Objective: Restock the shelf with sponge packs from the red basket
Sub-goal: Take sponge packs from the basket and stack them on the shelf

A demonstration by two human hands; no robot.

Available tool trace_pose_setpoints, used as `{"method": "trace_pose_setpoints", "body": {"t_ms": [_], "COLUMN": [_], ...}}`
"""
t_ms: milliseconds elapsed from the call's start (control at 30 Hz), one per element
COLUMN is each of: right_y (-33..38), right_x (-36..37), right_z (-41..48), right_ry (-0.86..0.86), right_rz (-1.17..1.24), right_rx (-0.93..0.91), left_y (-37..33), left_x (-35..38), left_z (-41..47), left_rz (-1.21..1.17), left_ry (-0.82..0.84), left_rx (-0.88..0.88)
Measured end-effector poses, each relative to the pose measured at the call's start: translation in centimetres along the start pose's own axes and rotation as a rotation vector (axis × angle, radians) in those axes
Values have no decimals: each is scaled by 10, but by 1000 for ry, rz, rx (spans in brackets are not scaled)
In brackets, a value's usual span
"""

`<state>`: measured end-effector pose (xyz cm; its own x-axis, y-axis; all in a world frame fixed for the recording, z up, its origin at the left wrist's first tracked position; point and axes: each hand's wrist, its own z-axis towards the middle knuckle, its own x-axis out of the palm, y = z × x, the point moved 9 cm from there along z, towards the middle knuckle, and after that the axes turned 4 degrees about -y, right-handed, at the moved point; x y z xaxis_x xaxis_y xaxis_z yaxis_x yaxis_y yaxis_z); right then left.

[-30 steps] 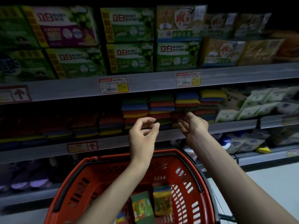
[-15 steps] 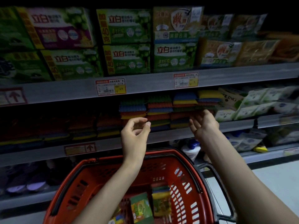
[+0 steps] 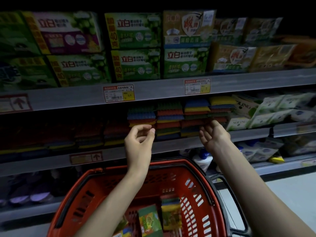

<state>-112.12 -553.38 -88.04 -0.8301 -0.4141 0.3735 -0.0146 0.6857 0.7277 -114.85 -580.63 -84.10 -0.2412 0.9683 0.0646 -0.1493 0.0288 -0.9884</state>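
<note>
Dim shelf (image 3: pixel 171 147): left hand (image 3: pixel 139 142) and right hand (image 3: pixel 213 135) empty, relaxed, beside stacked sponge packs (image 3: pixel 169 120); a bump could topple them.

Left hand (image 3: pixel 139 142) and right hand (image 3: pixel 213 135) above a basket (image 3: pixel 111 185) holding sponge packs (image 3: pixel 171 216), before sponge stacks (image 3: pixel 169 120) on the shelf (image 3: pixel 171 145); soap packs (image 3: pixel 135 64) above.
</note>
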Motion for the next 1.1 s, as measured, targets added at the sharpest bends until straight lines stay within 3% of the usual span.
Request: {"method": "trace_pose_setpoints", "body": {"t_ms": [200,400,633,1100], "right_y": [-30,-58,-75,-80], "right_x": [29,70,81,82], "right_z": [-57,-97,-98,-88], "right_ry": [247,512,513,507], "right_rz": [-224,-441,-552,-510], "right_rx": [-70,-195,-246,-230], "left_y": [7,20,28,25], "left_x": [-22,-37,-37,-35], "left_z": [7,14,20,22], "left_rz": [16,85,123,121], "left_ry": [-164,-251,-209,-152], "left_rx": [0,-136,-144,-130]}}
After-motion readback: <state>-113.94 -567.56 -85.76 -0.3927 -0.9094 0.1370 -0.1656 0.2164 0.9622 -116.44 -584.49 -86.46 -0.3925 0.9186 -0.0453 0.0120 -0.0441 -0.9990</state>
